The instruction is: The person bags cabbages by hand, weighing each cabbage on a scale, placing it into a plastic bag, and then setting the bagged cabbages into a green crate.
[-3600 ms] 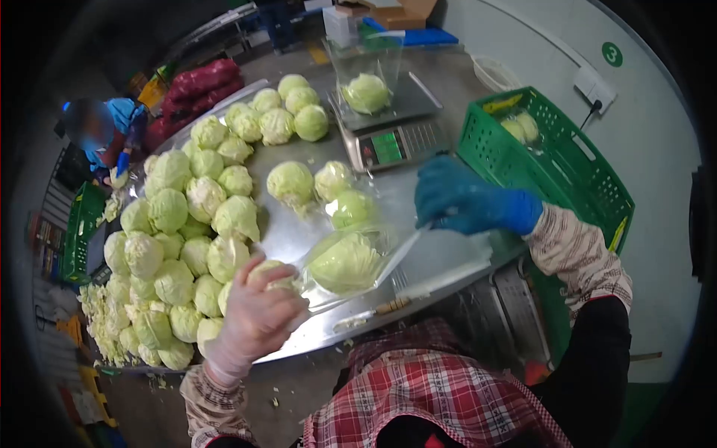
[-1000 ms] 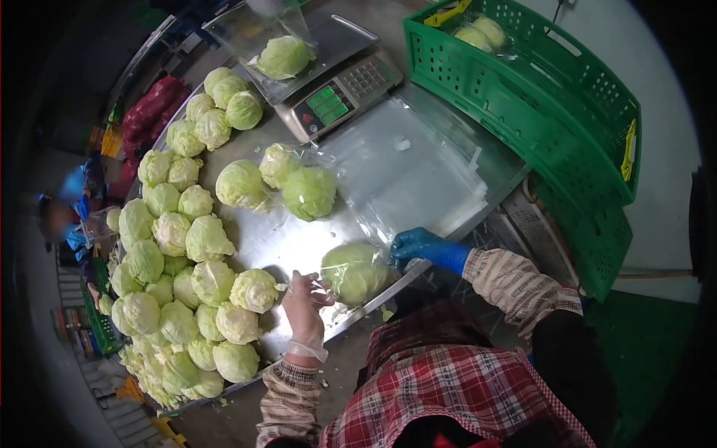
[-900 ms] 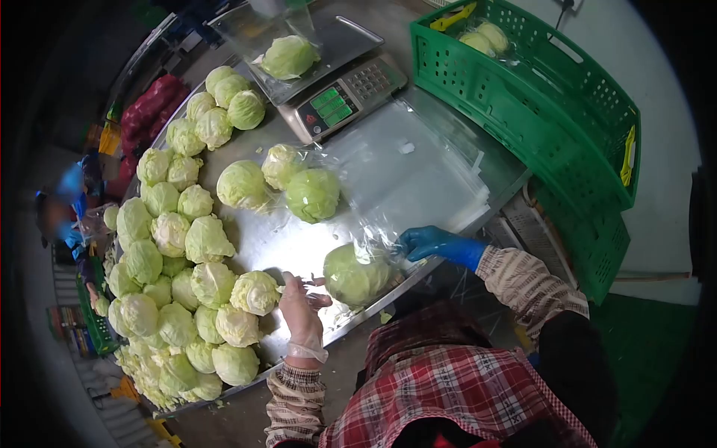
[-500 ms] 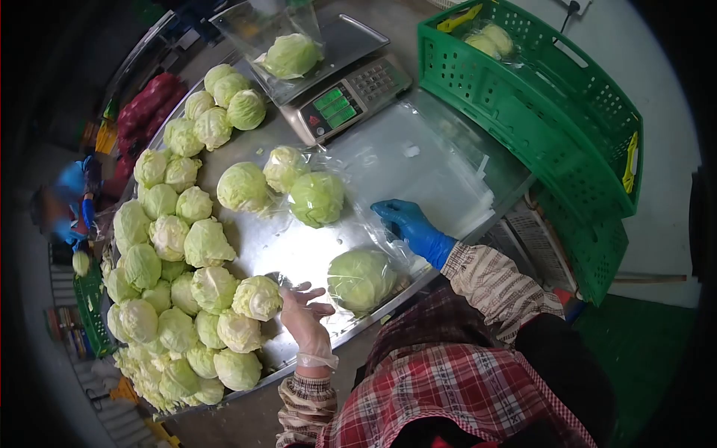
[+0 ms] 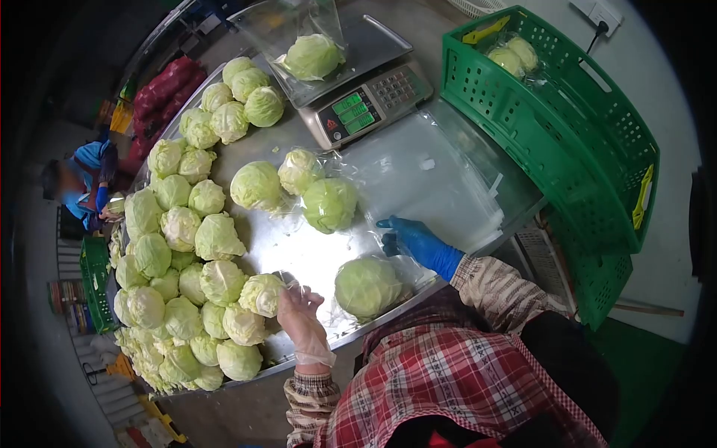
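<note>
My left hand (image 5: 305, 328), in a clear glove, is beside a pale green cabbage (image 5: 262, 295) at the edge of the pile. Its fingers are loosely curled and slightly apart, with no clear grip on anything. In a blue glove, my right hand (image 5: 424, 246) hovers over the plastic on the steel table, index finger stretched out and fingers apart. A cabbage wrapped in clear film (image 5: 367, 288) lies between my hands near the front edge. Farther back, another film-wrapped cabbage (image 5: 329, 205) sits against two heads, one a bare-looking cabbage (image 5: 255, 186).
Many cabbages (image 5: 179, 228) are heaped on the left. A digital scale (image 5: 373, 104) at the back bears a bagged cabbage (image 5: 312, 57). Flat clear bags (image 5: 426, 179) lie on the right, by a green crate (image 5: 553, 142). A co-worker (image 5: 86, 179) is at far left.
The view has shifted, so most things appear a little to the right. My left fingers have drawn in from their spread. My right index finger now points out more, with the others bent.
</note>
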The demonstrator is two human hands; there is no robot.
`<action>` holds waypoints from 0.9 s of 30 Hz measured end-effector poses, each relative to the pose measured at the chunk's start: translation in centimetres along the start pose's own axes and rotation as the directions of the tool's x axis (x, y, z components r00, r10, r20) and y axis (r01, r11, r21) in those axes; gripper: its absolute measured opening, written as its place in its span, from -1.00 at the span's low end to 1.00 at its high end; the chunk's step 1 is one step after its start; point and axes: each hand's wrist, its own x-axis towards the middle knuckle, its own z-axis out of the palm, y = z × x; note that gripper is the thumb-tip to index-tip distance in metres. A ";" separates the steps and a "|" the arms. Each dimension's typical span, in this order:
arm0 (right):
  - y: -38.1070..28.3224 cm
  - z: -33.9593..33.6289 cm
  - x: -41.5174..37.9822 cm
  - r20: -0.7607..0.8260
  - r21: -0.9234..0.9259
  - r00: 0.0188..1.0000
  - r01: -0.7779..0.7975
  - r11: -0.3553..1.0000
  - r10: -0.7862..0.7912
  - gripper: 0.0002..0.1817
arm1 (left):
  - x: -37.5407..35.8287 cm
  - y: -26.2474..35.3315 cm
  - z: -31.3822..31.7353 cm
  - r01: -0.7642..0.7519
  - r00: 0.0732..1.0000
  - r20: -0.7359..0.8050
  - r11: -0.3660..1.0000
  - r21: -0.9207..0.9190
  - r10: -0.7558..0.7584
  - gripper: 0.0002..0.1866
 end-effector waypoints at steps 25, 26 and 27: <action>-0.2 -1.8 -1.4 0.337 0.308 0.931 0.029 0.951 -0.137 -0.41 | 1.1 1.8 2.9 -0.065 0.996 0.066 0.983 0.172 0.054 -0.85; -0.1 -1.9 -1.3 0.334 0.308 0.933 0.028 0.951 -0.136 -0.41 | 1.3 1.7 2.7 -0.062 0.996 0.066 0.983 0.173 0.051 -0.85; 0.0 -2.1 -1.2 0.329 0.318 0.931 0.046 0.947 -0.156 -0.42 | 1.5 1.5 2.4 -0.063 0.997 0.059 0.982 0.177 0.053 -0.84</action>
